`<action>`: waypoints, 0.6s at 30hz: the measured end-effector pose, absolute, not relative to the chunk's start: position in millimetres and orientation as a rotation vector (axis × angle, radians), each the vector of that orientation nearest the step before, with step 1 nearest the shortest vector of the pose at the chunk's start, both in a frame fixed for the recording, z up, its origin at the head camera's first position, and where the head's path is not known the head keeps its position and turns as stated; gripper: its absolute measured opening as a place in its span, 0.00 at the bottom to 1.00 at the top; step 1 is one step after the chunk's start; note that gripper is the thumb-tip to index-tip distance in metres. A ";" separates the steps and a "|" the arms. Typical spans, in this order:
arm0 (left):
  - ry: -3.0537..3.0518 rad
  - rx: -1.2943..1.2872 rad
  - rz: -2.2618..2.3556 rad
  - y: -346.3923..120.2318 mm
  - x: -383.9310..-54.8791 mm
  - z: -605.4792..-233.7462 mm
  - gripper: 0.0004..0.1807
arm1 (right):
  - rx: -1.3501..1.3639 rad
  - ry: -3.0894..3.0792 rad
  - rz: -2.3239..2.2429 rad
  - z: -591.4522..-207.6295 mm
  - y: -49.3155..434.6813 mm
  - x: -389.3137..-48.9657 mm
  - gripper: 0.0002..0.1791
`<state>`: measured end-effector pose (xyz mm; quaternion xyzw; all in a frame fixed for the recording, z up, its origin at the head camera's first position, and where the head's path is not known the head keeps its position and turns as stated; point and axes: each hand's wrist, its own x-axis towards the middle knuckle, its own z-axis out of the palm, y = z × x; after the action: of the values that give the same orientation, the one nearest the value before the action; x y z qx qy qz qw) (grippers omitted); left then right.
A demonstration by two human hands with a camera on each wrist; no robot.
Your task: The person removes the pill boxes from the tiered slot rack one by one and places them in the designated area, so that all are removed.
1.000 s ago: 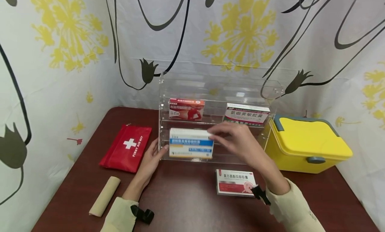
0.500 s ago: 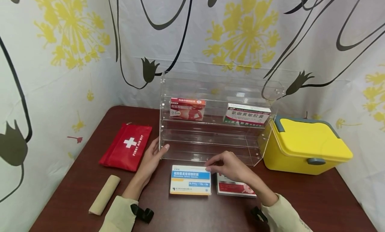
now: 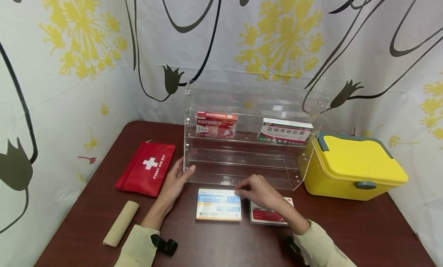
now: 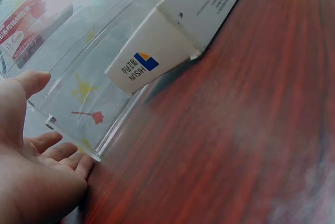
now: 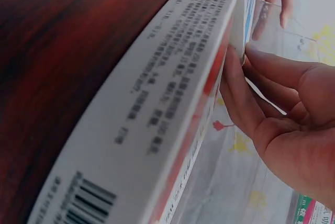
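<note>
In the head view, my right hand pinches a white and blue medicine box by its right end, near the top corner. The box is in front of the clear acrylic rack; the left wrist view shows the box's end with its front edge low at the table and its far edge raised. My left hand holds the rack's left side panel, thumb in front and the other fingers around the outside. Close on the right, a white and red medicine box lies flat, partly covered by my right forearm.
On the rack's middle shelf stand a red medicine box and a white and green one. A yellow lidded case is at right. A red first aid pouch and a beige roll lie at left on the brown table.
The white and blue box came out of the rack's lower level, down and forward to the table in front, carried by my right hand. My left hand stayed at the rack's side.
</note>
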<state>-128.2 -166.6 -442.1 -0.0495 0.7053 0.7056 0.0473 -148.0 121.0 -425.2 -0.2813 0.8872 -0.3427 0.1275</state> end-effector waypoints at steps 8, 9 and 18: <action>2.148 -0.146 2.169 -170.6 -139.1 -466.3 0.41 | -0.772 2.688 -0.894 -427.9 115.0 -145.6 0.04; 2.148 -0.147 2.172 -171.2 -141.2 -470.7 0.41 | -0.775 2.698 -0.887 -428.3 114.8 -145.5 0.03; 2.186 -0.130 2.190 -170.9 -142.0 -479.3 0.42 | -0.803 2.724 -0.872 -430.6 114.7 -144.9 0.03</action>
<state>-142.0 -170.9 -479.3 -0.0418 0.7056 0.7071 0.0223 -144.9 114.7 -430.6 -0.2693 0.9136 -0.2925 0.0851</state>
